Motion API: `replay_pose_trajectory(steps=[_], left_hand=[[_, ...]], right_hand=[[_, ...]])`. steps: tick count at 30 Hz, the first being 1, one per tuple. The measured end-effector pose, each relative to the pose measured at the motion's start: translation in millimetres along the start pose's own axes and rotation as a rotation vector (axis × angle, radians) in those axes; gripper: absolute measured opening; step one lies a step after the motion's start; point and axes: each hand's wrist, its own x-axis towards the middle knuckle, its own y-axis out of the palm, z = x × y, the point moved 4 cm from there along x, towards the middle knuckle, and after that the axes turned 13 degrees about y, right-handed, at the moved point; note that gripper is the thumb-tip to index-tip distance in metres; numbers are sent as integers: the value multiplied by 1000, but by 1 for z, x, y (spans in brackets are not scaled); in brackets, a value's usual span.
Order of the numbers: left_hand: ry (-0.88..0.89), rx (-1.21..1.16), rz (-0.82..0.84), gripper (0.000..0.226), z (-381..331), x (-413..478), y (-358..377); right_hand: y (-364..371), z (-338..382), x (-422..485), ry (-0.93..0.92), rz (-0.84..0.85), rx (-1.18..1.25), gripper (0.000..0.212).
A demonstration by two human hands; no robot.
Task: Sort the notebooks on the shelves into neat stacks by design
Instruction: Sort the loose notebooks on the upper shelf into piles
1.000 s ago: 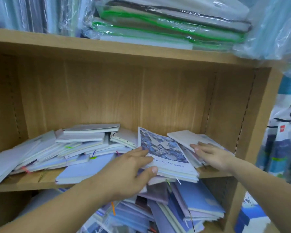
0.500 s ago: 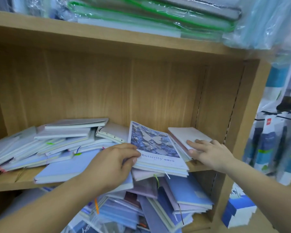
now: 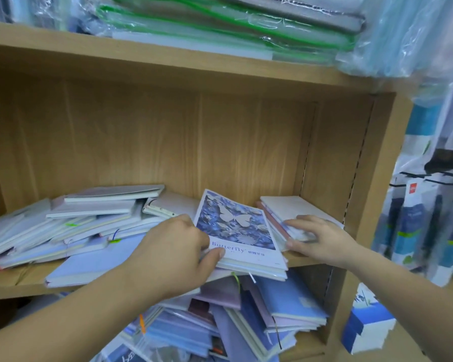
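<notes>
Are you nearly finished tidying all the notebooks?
Not nearly. Done: only a small white pile at the right looks stacked. In hand: the left hand grips the butterfly notebooks, the right hand rests on that pile. Left: the slumped heap on the left and the jumble on the lower shelf.

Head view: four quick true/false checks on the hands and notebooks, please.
1. The left hand grips the blue-and-white butterfly-cover notebook. True.
2. The right hand hangs clear of everything. False: it rests on the white notebook stack at the right end of the light wooden shelf.
3. The butterfly notebook stands upright. False: it lies face up on other notebooks.
4. Green-edged plastic-wrapped folders lie one level up. True.
</notes>
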Motion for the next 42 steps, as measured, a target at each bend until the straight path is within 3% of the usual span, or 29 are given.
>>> replay_pose_trajectory(steps=[3,6,8,11,17,27,30,32,35,38,42], left_hand=[[30,119,123,41,-27,30,-13],[222,-140,275,36,-57,72,3],[298,-313,453,44,-71,92,19],[305,-269,572,60,-77,109,42],[265,-159,626,60,-71,112,43],[208,-120,629,58,-46,94,33],[206,-144,594,59,-42,91,34],[193,-209,555,64,-40,93,34],[132,-341,440,59,-32,92,21],[188,-85,342,61,-17,75,8],[188,-41,395,70,1,44,17]], right_hand=[[3,-4,9,-22,-13,-1,67],[3,-6,17,-27,10,44,67],[2,-7,20,-34,20,65,69],[3,-3,23,-28,1,30,63],[5,-2,26,-22,-5,-9,64],[1,5,16,-9,-35,-197,45],[3,22,11,-116,-63,-295,42],[4,39,10,-223,21,-245,39],[0,60,22,-189,225,-122,41],[-2,65,42,-85,358,-141,69],[3,60,60,-99,378,-106,76]])
